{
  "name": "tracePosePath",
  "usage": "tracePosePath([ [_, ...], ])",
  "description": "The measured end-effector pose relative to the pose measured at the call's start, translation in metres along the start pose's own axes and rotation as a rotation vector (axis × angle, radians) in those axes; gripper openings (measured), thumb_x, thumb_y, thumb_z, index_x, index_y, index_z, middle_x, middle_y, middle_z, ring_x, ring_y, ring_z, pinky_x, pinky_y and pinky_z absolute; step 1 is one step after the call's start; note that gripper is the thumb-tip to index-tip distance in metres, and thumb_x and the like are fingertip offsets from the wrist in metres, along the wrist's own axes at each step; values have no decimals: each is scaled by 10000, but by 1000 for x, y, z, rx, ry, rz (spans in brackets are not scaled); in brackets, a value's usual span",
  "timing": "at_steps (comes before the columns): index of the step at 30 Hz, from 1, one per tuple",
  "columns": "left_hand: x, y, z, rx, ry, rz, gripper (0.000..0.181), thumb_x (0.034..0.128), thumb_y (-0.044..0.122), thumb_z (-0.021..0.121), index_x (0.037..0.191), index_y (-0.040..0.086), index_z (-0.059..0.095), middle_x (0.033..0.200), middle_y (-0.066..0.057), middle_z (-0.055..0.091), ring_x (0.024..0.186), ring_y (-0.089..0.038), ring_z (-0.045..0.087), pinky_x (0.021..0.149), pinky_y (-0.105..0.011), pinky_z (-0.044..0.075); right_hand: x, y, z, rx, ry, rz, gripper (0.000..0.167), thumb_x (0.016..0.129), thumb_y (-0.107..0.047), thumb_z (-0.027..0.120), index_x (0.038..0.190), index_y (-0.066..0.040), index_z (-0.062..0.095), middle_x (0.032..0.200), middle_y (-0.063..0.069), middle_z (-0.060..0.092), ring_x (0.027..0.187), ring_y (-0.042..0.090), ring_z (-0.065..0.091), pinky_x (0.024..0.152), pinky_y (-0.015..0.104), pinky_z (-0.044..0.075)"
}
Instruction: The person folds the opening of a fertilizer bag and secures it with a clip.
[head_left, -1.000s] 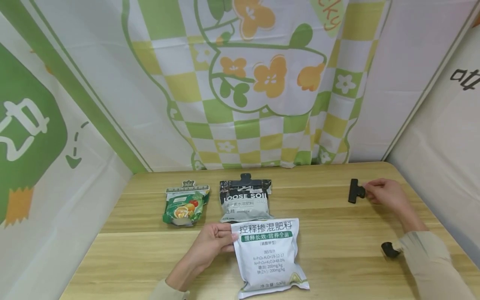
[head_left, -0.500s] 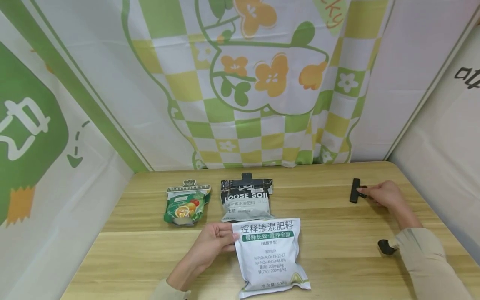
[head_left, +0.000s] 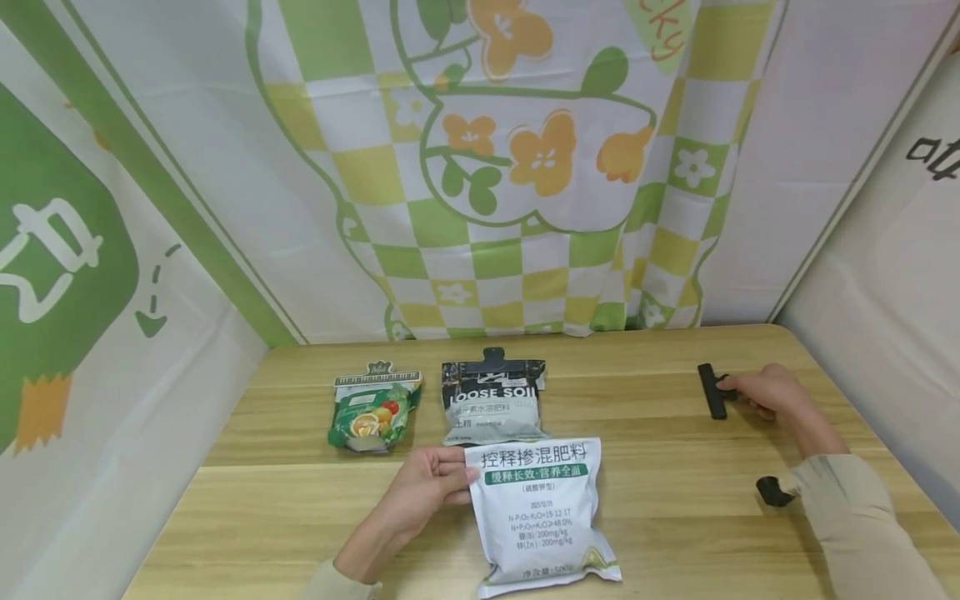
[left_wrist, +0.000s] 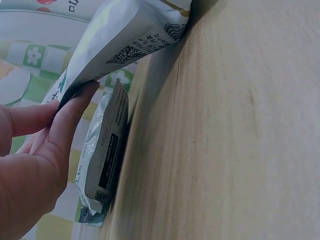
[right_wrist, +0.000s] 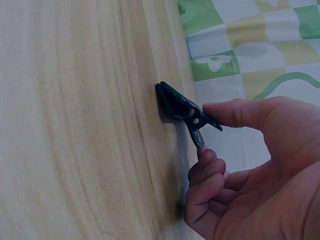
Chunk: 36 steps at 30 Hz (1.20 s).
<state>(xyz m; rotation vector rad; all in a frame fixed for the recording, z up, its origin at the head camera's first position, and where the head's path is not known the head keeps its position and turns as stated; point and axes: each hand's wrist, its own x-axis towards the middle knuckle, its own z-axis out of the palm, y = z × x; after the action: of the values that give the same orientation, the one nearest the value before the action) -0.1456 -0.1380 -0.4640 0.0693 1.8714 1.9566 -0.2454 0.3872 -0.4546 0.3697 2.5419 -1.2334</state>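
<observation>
A white fertilizer bag [head_left: 536, 521] with a green band stands tilted at the near middle of the table. Its upper left corner is pinched between thumb and fingers of my left hand [head_left: 427, 492]; the left wrist view shows the bag's back with a QR code [left_wrist: 125, 54]. Over at the right, my right hand [head_left: 772, 392] pinches the handles of a black bag clip [head_left: 712, 392]. In the right wrist view the clip's jaws look closed, with thumb on one handle and curled fingers at the other.
Behind the white bag lies a black and grey soil bag [head_left: 491, 412] with a black clip on top. A green pouch [head_left: 371, 417] with a piano-patterned clip lies to its left. A small black object [head_left: 774, 492] shows beside the right sleeve [head_left: 847, 500]. A checked curtain [head_left: 510, 283] hangs behind the table.
My right hand has taken hold of the black clip, which has turned slightly on the right side. The left hand and the white bag have hardly moved.
</observation>
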Motion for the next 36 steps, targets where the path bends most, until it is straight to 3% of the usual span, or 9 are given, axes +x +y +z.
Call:
tracePosePath([
  [4, 0, -1, 0, -2, 0, 2, 415, 979, 0, 663, 1347, -165, 567, 1249, -280, 730, 1001, -206, 798, 873, -281, 664, -2, -1, -1, 23, -28, -23, 368, 973, -291, 679, 649, -156, 568, 517, -118, 451, 472, 47, 391, 477, 212, 412],
  [13, 1, -1, 0, 7, 0, 4, 426, 983, 8, 661, 1359, -164, 557, 1254, -282, 726, 1017, -221, 797, 882, -285, 662, -4, -11, -2, 66, -72, -32, 417, 988, -330, 641, 617, -251, 467, 554, -127, 445, 513, 43, 426, 515, 199, 438],
  [17, 1, 0, 1, 18, 7, 1, 432, 983, 11, 664, 1363, -162, 554, 1252, -281, 727, 1016, -222, 797, 881, -283, 663, -7, -18, -2, 80, -96, -54, 369, 1015, -311, 614, 662, -239, 533, 555, -128, 432, 531, 42, 442, 543, 193, 474],
  [21, 2, 1, 2, 24, 5, -3, 423, 987, 18, 662, 1363, -148, 565, 1263, -276, 725, 1024, -229, 796, 889, -288, 662, -11, -25, -1, 110, -119, -89, 267, 1032, -276, 612, 787, -173, 629, 590, -121, 476, 544, 29, 448, 535, 184, 473],
  [28, 2, 2, 3, 26, 6, -6, 399, 990, 12, 654, 1353, -139, 582, 1264, -273, 725, 1021, -235, 797, 886, -293, 664, -21, -42, 3, 76, -124, -157, 262, 1006, -260, 663, 792, -164, 545, 592, -115, 469, 551, 37, 433, 540, 199, 445],
  [33, 3, 2, 3, 34, 12, -7, 391, 987, 7, 653, 1347, -134, 589, 1256, -267, 731, 1009, -219, 797, 881, -283, 664, -27, -59, 7, 64, -155, -221, 180, 1041, -237, 622, 951, -82, 604, 636, -94, 451, 616, 67, 448, 597, 240, 444],
  [36, 3, 3, 3, 34, 12, -7, 395, 988, 7, 650, 1351, -135, 585, 1263, -270, 727, 1018, -226, 796, 885, -284, 663, -30, -68, 9, 35, -169, -238, 258, 1048, -254, 622, 1078, -2, 581, 726, -70, 481, 663, 70, 469, 639, 240, 473],
])
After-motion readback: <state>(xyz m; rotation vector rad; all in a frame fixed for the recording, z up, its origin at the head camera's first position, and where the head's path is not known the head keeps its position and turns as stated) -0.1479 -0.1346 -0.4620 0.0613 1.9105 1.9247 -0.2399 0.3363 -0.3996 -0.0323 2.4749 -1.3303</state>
